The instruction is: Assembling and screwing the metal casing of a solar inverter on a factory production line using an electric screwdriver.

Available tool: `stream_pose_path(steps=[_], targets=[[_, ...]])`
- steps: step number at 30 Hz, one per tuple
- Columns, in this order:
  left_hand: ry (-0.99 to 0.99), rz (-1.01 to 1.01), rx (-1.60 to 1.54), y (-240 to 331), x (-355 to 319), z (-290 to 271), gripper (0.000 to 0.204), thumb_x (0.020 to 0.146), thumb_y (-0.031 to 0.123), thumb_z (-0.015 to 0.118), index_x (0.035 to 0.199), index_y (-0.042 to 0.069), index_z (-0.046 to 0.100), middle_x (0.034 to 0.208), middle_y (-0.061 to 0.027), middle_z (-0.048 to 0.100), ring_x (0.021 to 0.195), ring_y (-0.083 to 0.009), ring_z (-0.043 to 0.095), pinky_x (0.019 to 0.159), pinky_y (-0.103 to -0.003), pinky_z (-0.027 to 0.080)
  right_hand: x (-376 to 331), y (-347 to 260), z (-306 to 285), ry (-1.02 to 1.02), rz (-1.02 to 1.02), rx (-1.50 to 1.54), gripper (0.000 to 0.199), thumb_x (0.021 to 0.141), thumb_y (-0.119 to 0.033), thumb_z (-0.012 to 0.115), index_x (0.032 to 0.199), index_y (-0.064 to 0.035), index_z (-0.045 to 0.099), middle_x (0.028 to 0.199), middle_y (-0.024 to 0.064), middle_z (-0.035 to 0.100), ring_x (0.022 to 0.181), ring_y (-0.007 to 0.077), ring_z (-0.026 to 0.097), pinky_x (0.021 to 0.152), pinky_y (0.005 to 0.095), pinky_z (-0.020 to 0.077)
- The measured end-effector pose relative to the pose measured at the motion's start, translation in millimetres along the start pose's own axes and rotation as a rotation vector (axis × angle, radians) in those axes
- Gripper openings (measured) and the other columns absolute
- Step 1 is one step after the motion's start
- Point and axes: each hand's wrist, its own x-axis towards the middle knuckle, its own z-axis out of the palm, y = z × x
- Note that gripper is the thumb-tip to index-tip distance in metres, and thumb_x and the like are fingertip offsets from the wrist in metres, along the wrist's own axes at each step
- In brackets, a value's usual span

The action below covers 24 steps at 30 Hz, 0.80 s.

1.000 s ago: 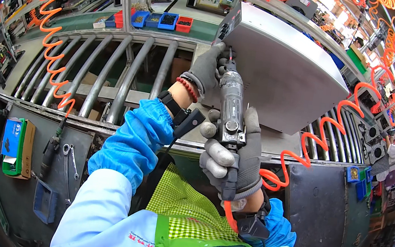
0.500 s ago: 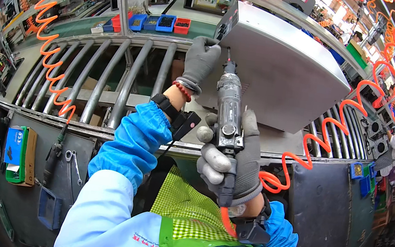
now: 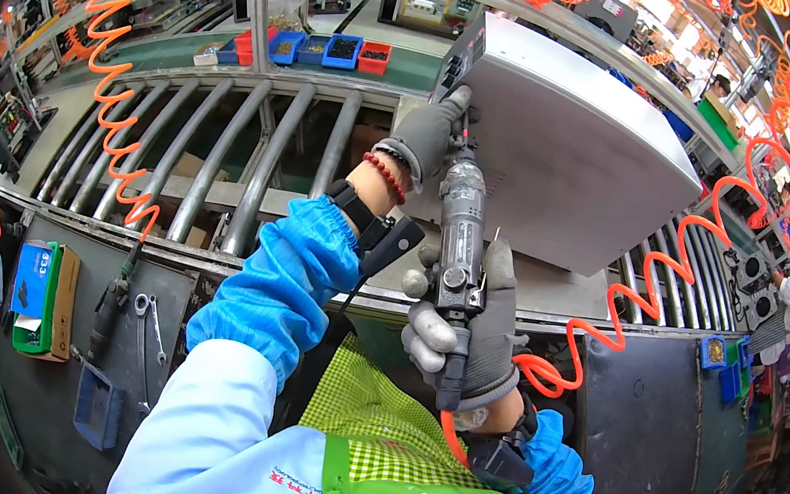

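Observation:
An air-powered screwdriver points away from me, with its bit toward the near left edge of a large light-grey metal case. My right hand, in a grey glove, is wrapped round its lower body, and an orange hose leaves its near end. My left hand, gloved too, is at the case's left edge right beside the bit. Its fingers are bent together by the bit's tip; what they pinch, if anything, is hidden. The very tip of the bit is covered by these fingers.
The case rests over a roller conveyor. Beyond it stand blue and red bins of small parts. On the bench at left are wrenches, a second air tool and a blue tray. Orange coiled hoses hang on both sides.
My left hand has moved right, from the case's corner to the screwdriver's tip, and now covers the bit. The screwdriver has shifted slightly in my right hand's unchanged grip.

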Motion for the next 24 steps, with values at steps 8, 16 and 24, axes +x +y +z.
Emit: stream_pose_path(steps=[8,16,24], targets=[[0.039,0.060,-0.055,-8.3,9.3,-7.3,0.015,0.097,0.024,0.053,0.094,0.011,0.060,0.074,0.0021,0.062,0.045,-0.0084,0.045,0.044,-0.021,0.038,-21.9,-6.9,-39.1,0.057,0.063,-0.236,0.058,0.095,-0.058,0.045,0.119,-0.0066,0.051,0.089,0.0115,0.064,0.044,0.0135,0.054,0.033,0.0266,0.0431],[0.067,-0.295,-0.290,-104.5,-28.0,-70.4,0.030,0.094,0.038,0.049,0.091,0.010,0.060,0.069,-0.0007,0.054,0.054,-0.0125,0.053,0.042,-0.020,0.034,-77.6,-2.3,-138.2,0.270,0.034,-0.562,0.052,0.094,-0.048,0.054,0.125,-0.0070,0.047,0.087,0.0114,0.063,0.045,0.0132,0.057,0.035,0.0241,0.0466],[-0.005,-0.349,0.290,-192.1,-31.9,-82.0,0.030,0.097,0.034,0.051,0.105,0.009,0.064,0.064,-0.0005,0.055,0.051,-0.0081,0.049,0.044,-0.022,0.036,-50.3,29.1,-190.3,0.471,0.143,-0.691,0.046,0.096,-0.046,0.049,0.120,-0.0077,0.045,0.081,0.0077,0.059,0.042,0.0109,0.051,0.034,0.0238,0.0418]])
